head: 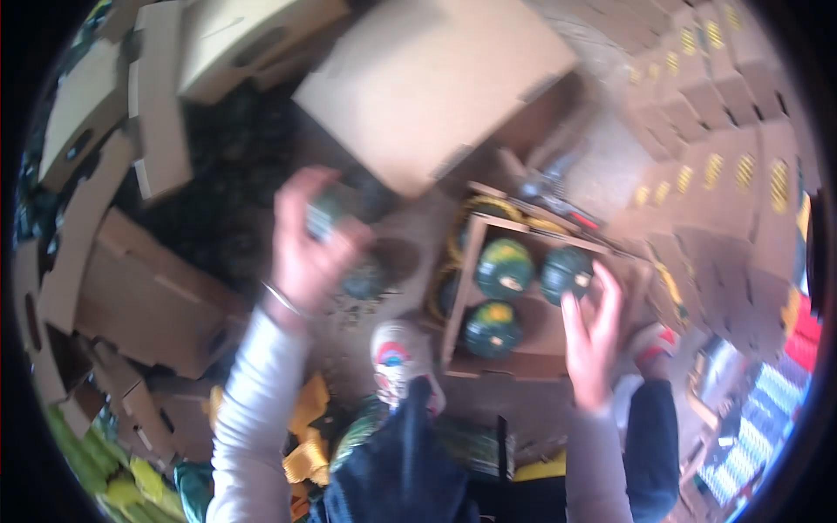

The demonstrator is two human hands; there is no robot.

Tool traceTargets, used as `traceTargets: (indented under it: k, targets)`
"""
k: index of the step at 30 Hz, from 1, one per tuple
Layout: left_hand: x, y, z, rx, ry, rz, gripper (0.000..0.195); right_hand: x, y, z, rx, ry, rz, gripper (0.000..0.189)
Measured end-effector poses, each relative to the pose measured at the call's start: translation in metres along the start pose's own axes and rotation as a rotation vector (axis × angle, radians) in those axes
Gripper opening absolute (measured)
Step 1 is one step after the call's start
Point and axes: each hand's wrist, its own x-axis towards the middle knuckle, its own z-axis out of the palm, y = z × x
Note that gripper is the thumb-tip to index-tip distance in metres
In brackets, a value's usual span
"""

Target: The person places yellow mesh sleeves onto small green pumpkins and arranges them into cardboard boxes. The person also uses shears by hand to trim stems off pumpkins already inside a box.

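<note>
My left hand [310, 242], blurred by motion, holds a dark green squash [324, 212] above the floor at the edge of a dark heap. Over an open cardboard box [546, 356], my right hand [592, 333] has thumb and fingers against the right side of another dark green squash [563, 273], near its pale stem stub. Two more squashes sit inside that box along its left side: an upper one [505, 268] with yellow-green patches, and a lower one [492, 329] with a yellow-orange spot. A further round green squash [363, 280] rests on the floor below my left hand.
A large cardboard box [431, 85] stands ahead. Dark green produce [229, 144], hard to make out, fills the left side between cardboard pieces [150, 294]. Stacked boxes [713, 176] line the right. A red-handled tool [584, 220] lies behind the open box. My shoe [399, 363] is beside it.
</note>
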Motion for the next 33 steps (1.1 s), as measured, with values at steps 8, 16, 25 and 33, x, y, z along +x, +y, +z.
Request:
traceTargets:
  k: [8,16,25,33]
  targets:
    - [0.026,-0.084,-0.046,0.995,0.110,-0.304,0.072,-0.033,-0.001,-0.023,0.354,-0.460,0.408,0.062]
    - [0.013,-0.049,-0.023,-0.491,0.079,-0.451,0.054,-0.035,-0.012,-0.021,-0.241,-0.377,0.120,0.066]
    - [-0.027,-0.045,-0.068,1.089,-0.327,-0.373,0.041,-0.029,-0.067,0.057,0.572,-0.757,0.297,0.069]
    - [-0.032,-0.091,-0.094,0.429,-0.325,-0.454,0.071,-0.036,-0.050,-0.001,0.622,-0.717,0.502,0.077]
